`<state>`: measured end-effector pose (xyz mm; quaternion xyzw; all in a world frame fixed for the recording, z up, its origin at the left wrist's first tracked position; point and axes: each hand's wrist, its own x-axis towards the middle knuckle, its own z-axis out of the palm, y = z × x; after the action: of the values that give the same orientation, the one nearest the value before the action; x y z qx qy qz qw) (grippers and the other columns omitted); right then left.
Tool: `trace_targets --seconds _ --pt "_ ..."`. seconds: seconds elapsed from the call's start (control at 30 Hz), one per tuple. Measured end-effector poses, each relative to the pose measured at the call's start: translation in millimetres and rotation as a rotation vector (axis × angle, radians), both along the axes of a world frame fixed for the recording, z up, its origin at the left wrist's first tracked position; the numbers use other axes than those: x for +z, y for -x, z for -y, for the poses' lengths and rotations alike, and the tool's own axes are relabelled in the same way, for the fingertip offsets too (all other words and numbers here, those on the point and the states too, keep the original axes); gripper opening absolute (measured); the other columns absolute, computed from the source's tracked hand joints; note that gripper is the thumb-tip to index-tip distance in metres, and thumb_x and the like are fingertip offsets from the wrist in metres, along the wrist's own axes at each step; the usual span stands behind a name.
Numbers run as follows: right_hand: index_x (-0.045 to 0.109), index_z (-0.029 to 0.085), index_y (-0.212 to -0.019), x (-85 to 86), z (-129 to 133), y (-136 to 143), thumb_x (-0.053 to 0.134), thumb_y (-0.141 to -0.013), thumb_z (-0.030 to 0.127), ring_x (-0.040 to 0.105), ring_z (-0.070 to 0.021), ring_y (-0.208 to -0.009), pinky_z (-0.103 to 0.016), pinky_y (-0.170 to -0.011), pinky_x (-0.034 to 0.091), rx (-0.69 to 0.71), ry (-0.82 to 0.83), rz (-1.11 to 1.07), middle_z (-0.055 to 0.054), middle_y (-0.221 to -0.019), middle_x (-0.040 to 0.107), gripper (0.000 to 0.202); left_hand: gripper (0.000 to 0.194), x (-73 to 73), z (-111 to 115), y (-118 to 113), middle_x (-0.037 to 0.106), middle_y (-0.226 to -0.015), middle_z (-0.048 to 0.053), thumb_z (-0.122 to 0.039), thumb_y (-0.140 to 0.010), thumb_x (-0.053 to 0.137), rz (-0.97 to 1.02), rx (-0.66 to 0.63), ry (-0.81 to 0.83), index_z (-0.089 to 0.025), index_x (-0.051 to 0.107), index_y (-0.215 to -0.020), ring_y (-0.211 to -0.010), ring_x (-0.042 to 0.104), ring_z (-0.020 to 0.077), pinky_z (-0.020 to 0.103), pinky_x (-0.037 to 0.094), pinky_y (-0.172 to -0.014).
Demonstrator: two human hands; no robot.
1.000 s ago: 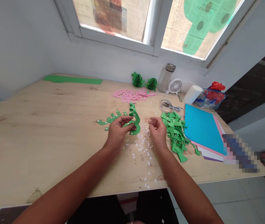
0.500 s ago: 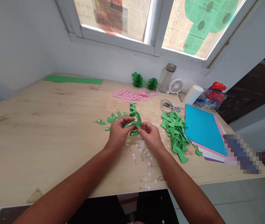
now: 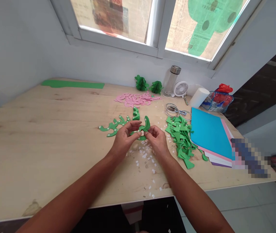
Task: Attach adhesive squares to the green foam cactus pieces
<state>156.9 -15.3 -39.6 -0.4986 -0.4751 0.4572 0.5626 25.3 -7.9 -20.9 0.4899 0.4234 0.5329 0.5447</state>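
Between my two hands is a curved green paper cutout, its upper arm raised above the table. My left hand pinches its left side with thumb and fingers. On the other side my right hand grips it between thumb and fingertips. Part of the cutout is hidden behind my fingers. Left of my hands lie more green cutouts with small white squares stuck on them. A small stack of green cutouts sits just beyond my hands. White paper bits are scattered on the table below.
Pink cutouts lie farther back, before two green paper figures. To the right are green scraps, tape rolls and blue sheets. A bottle, a white fan and a white roll stand near the wall.
The held cutout's two sides, spread apart before, now lie closer together, its upper arm pointing up at the right. My hands stay close together. The whole view has shifted slightly.
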Motion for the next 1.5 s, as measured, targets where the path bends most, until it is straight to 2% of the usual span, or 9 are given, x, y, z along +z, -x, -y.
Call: trace_targets --seconds 0.17,0.3,0.4,0.77,1.03,1.5 --pt "0.054 0.019 -0.067 -2.3 -2 -2 0.06 -0.066 0.026 0.043 -0.0098 -0.054 -0.022 -0.051 0.036 -0.051 -0.017 0.004 0.007 -0.056 0.045 0.009 0.026 4.4 -3 6 0.069 -0.085 0.008 -0.033 -0.067 0.07 0.086 0.028 0.033 -0.018 0.07 -0.088 -0.089 0.063 0.0237 0.033 0.05 -0.073" --pt "0.056 0.019 -0.069 -1.6 -1 -1 0.06 -0.066 0.025 0.046 -0.01 -0.055 -0.021 -0.052 0.038 -0.043 -0.027 0.006 0.006 -0.059 0.048 0.009 0.018 3.0 -5 5 0.067 -0.069 0.003 -0.031 -0.062 0.074 0.015 0.064 0.06 -0.017 0.07 -0.074 -0.07 0.061 0.0176 0.03 0.047 -0.069" --pt "0.056 0.019 -0.07 -0.3 0 1 0.06 -0.066 0.026 0.049 -0.0109 -0.057 -0.022 -0.053 0.04 -0.027 -0.039 -0.013 0.005 -0.061 0.051 0.009 0.017 0.6 -5 4 0.066 -0.066 0.002 -0.029 -0.06 0.076 0.013 0.055 0.042 -0.017 0.07 -0.071 -0.065 0.059 0.0161 0.029 0.046 -0.068" --pt "0.059 0.019 -0.074 5.0 4 5 0.061 -0.067 0.023 0.052 -0.0116 -0.061 -0.022 -0.057 0.043 0.032 -0.057 -0.081 0.004 -0.064 0.056 0.008 0.018 0.2 -5 4 0.064 -0.064 0.001 -0.032 -0.061 0.076 0.001 0.049 0.016 -0.016 0.067 -0.065 -0.062 0.057 0.0149 0.028 0.044 -0.062" --pt "0.059 0.018 -0.071 10.1 6 7 0.06 -0.065 0.019 0.05 -0.0107 -0.061 -0.021 -0.057 0.041 0.047 -0.034 -0.116 0.004 -0.064 0.056 0.007 0.02 1.4 -4 2 0.062 -0.064 0.001 -0.032 -0.06 0.075 0.016 0.065 0.023 -0.016 0.065 -0.064 -0.061 0.056 0.0136 0.026 0.043 -0.061" --pt "0.059 0.018 -0.072 7.0 6 7 0.064 -0.066 0.02 0.046 -0.0093 -0.059 -0.021 -0.055 0.037 0.078 -0.03 -0.141 0.006 -0.061 0.053 0.008 0.016 1.9 -3 1 0.06 -0.061 -0.001 -0.028 -0.061 0.073 0.02 0.07 0.025 -0.015 0.064 -0.063 -0.059 0.052 0.0115 0.024 0.04 -0.059"
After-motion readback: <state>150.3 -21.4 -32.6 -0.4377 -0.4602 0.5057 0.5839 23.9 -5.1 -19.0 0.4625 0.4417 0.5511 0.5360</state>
